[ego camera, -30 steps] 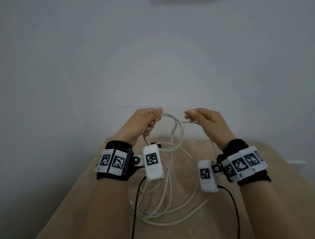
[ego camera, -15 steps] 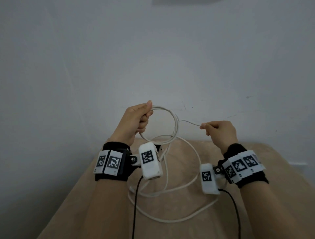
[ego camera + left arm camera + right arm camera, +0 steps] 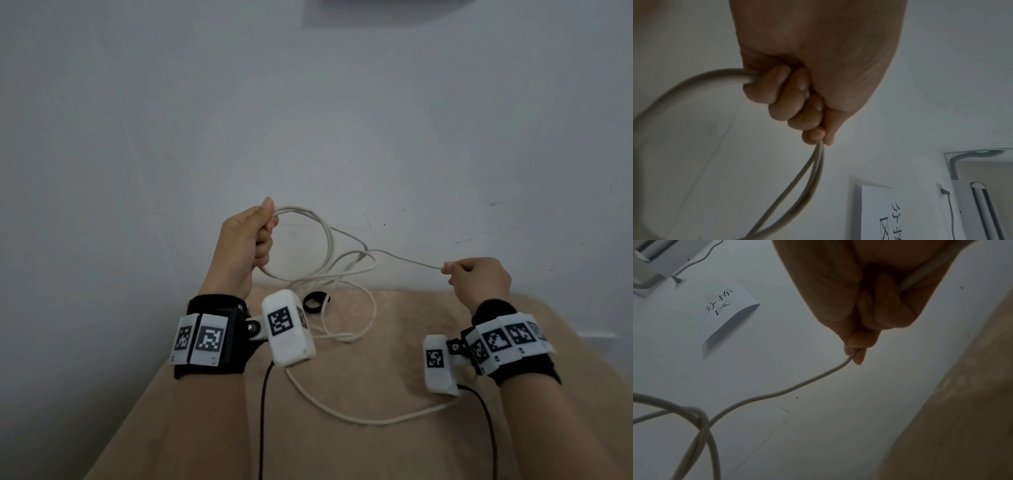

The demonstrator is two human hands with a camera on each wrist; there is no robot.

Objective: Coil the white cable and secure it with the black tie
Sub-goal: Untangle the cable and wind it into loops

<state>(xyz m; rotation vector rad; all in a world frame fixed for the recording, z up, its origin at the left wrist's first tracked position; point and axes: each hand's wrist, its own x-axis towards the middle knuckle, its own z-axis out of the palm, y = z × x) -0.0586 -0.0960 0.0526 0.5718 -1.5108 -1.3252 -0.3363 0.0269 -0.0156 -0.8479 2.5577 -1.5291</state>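
My left hand is raised above the table's far edge and grips a round loop of the white cable; its curled fingers close round the strands. From the loop one strand runs right to my right hand, which pinches it between thumb and fingertips. The remaining cable trails in loose curves over the beige table. The black tie, a small ring, lies on the table below the loop, beside the left wrist camera.
A pale wall rises right behind the table's far edge. Two black camera leads run down toward me along the forearms. A paper note hangs on the wall.
My hands have moved apart: the right one went right, drawing a strand out, and the left rose slightly with its loop. More cable has lifted off the table.
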